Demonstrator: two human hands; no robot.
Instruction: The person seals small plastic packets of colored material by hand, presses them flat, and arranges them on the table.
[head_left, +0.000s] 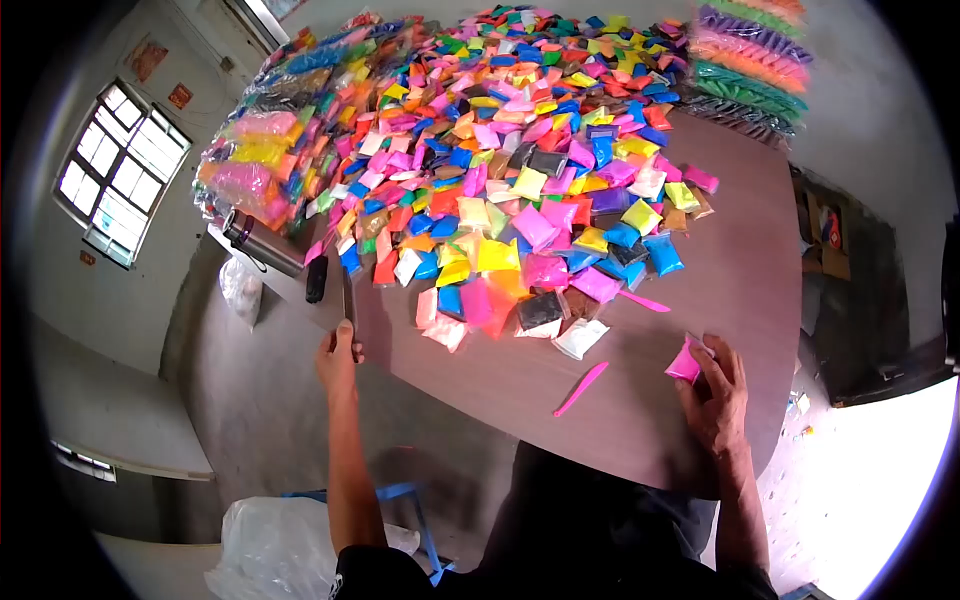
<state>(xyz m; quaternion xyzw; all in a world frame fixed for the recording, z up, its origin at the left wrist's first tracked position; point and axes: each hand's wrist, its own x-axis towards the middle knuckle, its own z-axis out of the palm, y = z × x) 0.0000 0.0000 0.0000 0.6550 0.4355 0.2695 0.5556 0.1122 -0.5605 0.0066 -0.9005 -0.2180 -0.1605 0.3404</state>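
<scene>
A curled left hand (342, 352) is held at the brown tabletop's (745, 205) edge; whether anything is gripped cannot be told. A slim pink plastic knife (581, 389) is laid slantwise. Rightward, a small pink plastic packet (684, 364), exposed side facing left, long axis partly hidden, is grasped by the right hand (722, 395).

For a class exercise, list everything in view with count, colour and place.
Table: 1, brown, centre
Loose packets: uncountable, multicoloured, heaped on table
Single packet: 1, pink, at right hand
Knife-shaped tools: at least 2, pink, on table
Bundled packs: several, multicoloured, far right
Filled bags: uncountable, multicoloured, heap's left
Flask: 1, silver, left
Unidentified object: 1, black, beside flask
Plastic bags: 2, whitish, left
Frame: 1, blue, below table
Window: 1, bright, left
Wall hangings: 3, reddish, left
Cardboard box: 1, brown, right
Clothing: uncountable, black, bottom
Left hand: 1, bare, table edge
Right hand: 1, bare, at packet
</scene>
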